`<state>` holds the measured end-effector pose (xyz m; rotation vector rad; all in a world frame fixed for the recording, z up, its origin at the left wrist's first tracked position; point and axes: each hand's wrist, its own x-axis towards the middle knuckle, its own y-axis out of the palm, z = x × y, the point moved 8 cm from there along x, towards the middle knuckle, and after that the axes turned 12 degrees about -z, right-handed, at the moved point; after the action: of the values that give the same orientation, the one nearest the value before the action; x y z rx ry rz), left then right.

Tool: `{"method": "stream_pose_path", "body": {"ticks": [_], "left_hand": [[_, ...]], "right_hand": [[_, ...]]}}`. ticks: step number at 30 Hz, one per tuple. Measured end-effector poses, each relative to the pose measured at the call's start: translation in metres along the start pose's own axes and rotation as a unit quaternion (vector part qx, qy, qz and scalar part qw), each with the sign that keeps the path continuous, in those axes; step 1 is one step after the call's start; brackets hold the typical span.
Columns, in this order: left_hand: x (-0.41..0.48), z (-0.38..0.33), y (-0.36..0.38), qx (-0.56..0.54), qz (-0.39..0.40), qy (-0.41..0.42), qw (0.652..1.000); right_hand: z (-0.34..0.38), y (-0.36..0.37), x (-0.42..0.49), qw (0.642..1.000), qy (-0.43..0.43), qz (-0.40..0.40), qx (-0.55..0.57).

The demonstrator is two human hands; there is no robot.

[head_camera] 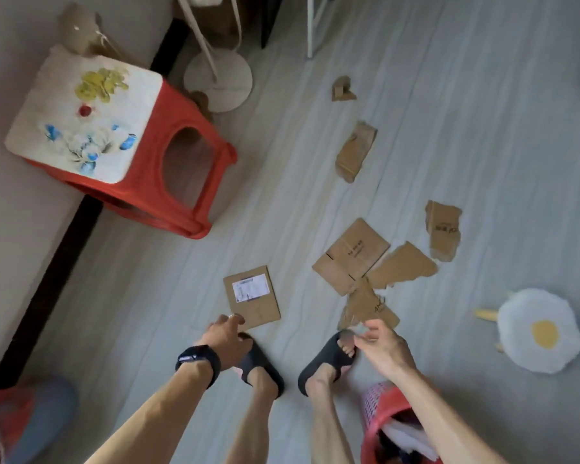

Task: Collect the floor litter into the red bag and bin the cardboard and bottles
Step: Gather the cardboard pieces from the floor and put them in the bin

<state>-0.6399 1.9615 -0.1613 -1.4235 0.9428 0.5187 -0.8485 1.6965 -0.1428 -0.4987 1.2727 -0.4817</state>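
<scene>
A: Where does the cardboard lie?

B: All on the floor (148, 296). The labelled panel (252, 298) is flat, just ahead of the left foot. The torn scrap (365, 309) is just ahead of the right foot and touches a larger flattened box piece (352, 256). More scraps lie farther out, well apart. No bottles in view.

A: Hands?

B: Left hand (226, 336): fingers stretched forward, tips at the panel's near corner, gripping nothing. Right hand (382, 346): fingers bent at the scrap's near edge. It's blurred, so I cannot tell whether it pinches the scrap.

A: How will the cardboard handle?

B: My judgement: light, stiff and thin. The panel sits flush to the floor, so it is awkward to get under. Tip up a corner with a fingertip, then pinch the edge. The scrap looks creased and ragged, which gives an easier hold, though it may fold at the creases.

A: Container?

B: A red mesh basket (385, 406) is beside the right leg. Something red and blurred (4, 406) is at lower left, possibly the bag.
</scene>
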Motion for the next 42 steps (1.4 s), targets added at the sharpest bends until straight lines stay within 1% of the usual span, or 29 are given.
{"method": "stream_pose_path", "body": {"ticks": [2, 3, 4, 6, 8, 11, 14, 16, 18, 19, 20, 22, 23, 24, 25, 26, 27, 28, 29, 30, 31, 34, 36, 37, 38, 39, 40, 41, 42], "left_hand": [[0.058, -0.012, 0.034, 0.072, -0.016, 0.039, 0.997], [0.082, -0.015, 0.045, 0.136, -0.024, 0.072, 0.988], [0.106, -0.02, 0.069, 0.214, -0.018, 0.11, 0.97], [0.155, -0.025, 0.129, 0.364, 0.017, 0.187, 0.912], [0.205, -0.029, 0.178, 0.461, 0.038, 0.242, 0.853], [0.267, -0.032, 0.221, 0.549, 0.044, 0.274, 0.788], [0.327, -0.02, 0.254, 0.634, 0.04, 0.309, 0.708], [0.351, -0.014, 0.265, 0.655, 0.027, 0.344, 0.672], [0.354, -0.018, 0.277, 0.663, -0.011, 0.411, 0.626], [0.354, -0.02, 0.284, 0.658, -0.025, 0.43, 0.617], [0.353, -0.022, 0.285, 0.662, -0.026, 0.432, 0.612], [0.354, -0.022, 0.289, 0.686, -0.008, 0.443, 0.577], [0.356, -0.024, 0.288, 0.682, -0.002, 0.448, 0.578], [0.356, -0.027, 0.291, 0.664, -0.017, 0.459, 0.59], [0.357, -0.024, 0.285, 0.654, -0.008, 0.432, 0.621], [0.354, -0.022, 0.283, 0.623, -0.002, 0.402, 0.671], [0.357, -0.019, 0.284, 0.604, -0.016, 0.379, 0.701], [0.351, -0.017, 0.276, 0.601, -0.014, 0.352, 0.718], [0.346, -0.02, 0.274, 0.618, -0.037, 0.354, 0.701], [0.338, -0.026, 0.271, 0.607, -0.055, 0.369, 0.702], [0.324, -0.025, 0.258, 0.602, -0.048, 0.349, 0.717], [0.291, -0.036, 0.219, 0.54, -0.085, 0.295, 0.783], [0.265, -0.033, 0.19, 0.45, -0.096, 0.232, 0.857], [0.244, -0.027, 0.16, 0.387, -0.109, 0.188, 0.896], [0.234, -0.024, 0.146, 0.312, -0.116, 0.152, 0.931], [0.213, -0.015, 0.114, 0.213, -0.131, 0.099, 0.963], [0.195, -0.005, 0.093, 0.122, -0.142, 0.053, 0.981], [0.163, 0.013, 0.057, 0.031, -0.158, 0.0, 0.987], [0.136, 0.027, 0.029, -0.04, -0.172, -0.041, 0.983]], "right_hand": [[-0.022, 0.024, 0.067, 1.0, -0.003, 0.007, -0.029], [-0.027, 0.032, 0.093, 0.999, -0.005, 0.009, -0.044], [-0.04, 0.045, 0.124, 0.998, -0.005, 0.008, -0.06], [-0.071, 0.075, 0.186, 0.996, 0.007, 0.002, -0.088], [-0.096, 0.101, 0.237, 0.994, 0.017, -0.001, -0.106], [-0.125, 0.127, 0.297, 0.986, 0.002, -0.02, -0.163], [-0.159, 0.154, 0.353, 0.977, 0.009, -0.06, -0.202], [-0.179, 0.172, 0.374, 0.971, 0.023, -0.087, -0.219], [-0.188, 0.184, 0.378, 0.968, 0.017, -0.12, -0.218], [-0.191, 0.191, 0.377, 0.967, 0.012, -0.139, -0.215], [-0.192, 0.191, 0.375, 0.963, 0.014, -0.156, -0.22], [-0.193, 0.19, 0.375, 0.96, 0.03, -0.16, -0.229], [-0.194, 0.19, 0.378, 0.96, 0.043, -0.149, -0.232], [-0.196, 0.19, 0.38, 0.962, 0.056, -0.133, -0.233], [-0.193, 0.191, 0.382, 0.963, 0.069, -0.116, -0.232], [-0.194, 0.193, 0.381, 0.966, 0.09, -0.095, -0.225], [-0.194, 0.194, 0.378, 0.968, 0.11, -0.08, -0.209], [-0.189, 0.194, 0.372, 0.971, 0.118, -0.081, -0.192], [-0.184, 0.192, 0.366, 0.971, 0.107, -0.094, -0.19], [-0.175, 0.189, 0.356, 0.971, 0.083, -0.111, -0.196], [-0.157, 0.182, 0.339, 0.97, 0.05, -0.122, -0.203], [-0.111, 0.177, 0.293, 0.975, -0.04, -0.116, -0.185], [-0.075, 0.166, 0.257, 0.979, -0.084, -0.109, -0.149], [-0.048, 0.151, 0.231, 0.981, -0.105, -0.102, -0.13], [-0.038, 0.147, 0.215, 0.985, -0.11, -0.097, -0.096], [-0.016, 0.132, 0.191, 0.986, -0.118, -0.093, -0.066], [-0.002, 0.121, 0.168, 0.988, -0.12, -0.089, -0.033], [0.027, 0.103, 0.134, 0.987, -0.133, -0.086, -0.006], [0.051, 0.087, 0.103, 0.987, -0.132, -0.087, 0.017]]}}
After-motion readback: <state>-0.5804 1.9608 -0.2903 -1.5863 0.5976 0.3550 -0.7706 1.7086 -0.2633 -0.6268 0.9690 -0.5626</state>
